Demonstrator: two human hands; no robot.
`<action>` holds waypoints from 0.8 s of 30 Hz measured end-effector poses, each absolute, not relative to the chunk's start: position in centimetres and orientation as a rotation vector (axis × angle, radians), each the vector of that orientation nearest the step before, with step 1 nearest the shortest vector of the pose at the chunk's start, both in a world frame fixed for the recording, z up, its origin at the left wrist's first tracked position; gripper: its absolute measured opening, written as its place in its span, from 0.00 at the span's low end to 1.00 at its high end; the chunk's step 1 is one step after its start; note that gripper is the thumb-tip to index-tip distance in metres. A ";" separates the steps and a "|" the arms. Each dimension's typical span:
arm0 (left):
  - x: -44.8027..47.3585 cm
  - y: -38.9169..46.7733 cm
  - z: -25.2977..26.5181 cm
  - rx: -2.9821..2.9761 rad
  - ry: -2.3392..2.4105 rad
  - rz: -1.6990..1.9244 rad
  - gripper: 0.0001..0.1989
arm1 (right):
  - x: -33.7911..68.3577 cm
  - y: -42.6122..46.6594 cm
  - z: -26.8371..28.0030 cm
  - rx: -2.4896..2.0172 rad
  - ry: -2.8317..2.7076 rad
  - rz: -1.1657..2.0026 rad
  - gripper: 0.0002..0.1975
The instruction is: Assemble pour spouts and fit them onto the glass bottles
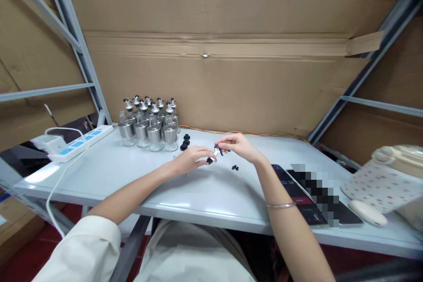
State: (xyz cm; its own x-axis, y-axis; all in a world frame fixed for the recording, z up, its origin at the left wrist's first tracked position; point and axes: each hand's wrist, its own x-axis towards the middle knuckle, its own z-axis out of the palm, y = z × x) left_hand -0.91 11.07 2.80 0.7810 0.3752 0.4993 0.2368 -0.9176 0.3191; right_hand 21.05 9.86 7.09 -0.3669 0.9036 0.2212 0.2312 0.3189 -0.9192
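My left hand (191,159) is closed on a silver pour spout (214,154) with a black ribbed stopper, held just above the table. Opposite it, my right hand (238,145) pinches a small black flap (220,151) at the spout's tip. Whether the flap is fixed to the spout I cannot tell. Beneath my right hand, several tiny black pieces (235,168) lie on the table. Left of the hands sit several black caps (185,142). Behind them stand several glass bottles (154,136) with steel sleeves, some topped by similar spouts. Clear glass shows partly beside my left hand.
A white power strip (84,141) with a plugged-in charger (54,143) lies at the table's left. To the right are a phone (297,198), a partly blurred dark device, a cream oval object (367,213) and a dotted container (386,180). Cardboard (214,88) walls the back.
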 end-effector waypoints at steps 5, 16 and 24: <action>-0.9 11.2 2.4 2.818 0.437 0.855 0.11 | 20.8 10.0 6.9 -1.015 -1.794 1.119 0.12; -0.9 11.1 2.4 2.835 0.371 0.943 0.11 | 20.8 9.7 7.2 -1.000 -1.834 1.132 0.13; -1.0 11.2 2.7 2.775 0.372 1.049 0.12 | 20.8 9.3 7.3 -0.964 -1.901 1.226 0.18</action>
